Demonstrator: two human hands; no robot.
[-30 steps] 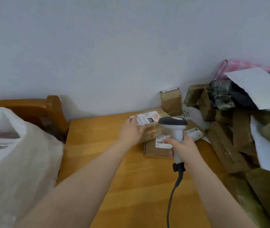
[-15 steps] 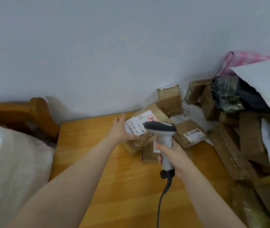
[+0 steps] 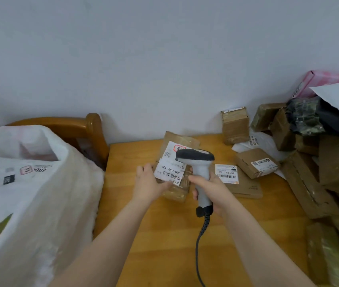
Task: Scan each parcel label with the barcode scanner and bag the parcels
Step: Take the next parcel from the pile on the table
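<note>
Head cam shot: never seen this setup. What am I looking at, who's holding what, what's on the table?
No robot here. One wide-angle camera sits on a person's head and looks down at their two bare arms. The left hand grips a brown parcel tilted up off the wooden table, its white label facing the camera. The right hand holds a corded scanner beside that parcel. More parcels lie to the right: a flat one with a label, a small box, and a heap by the wall. The big white bag stands on the left.
</note>
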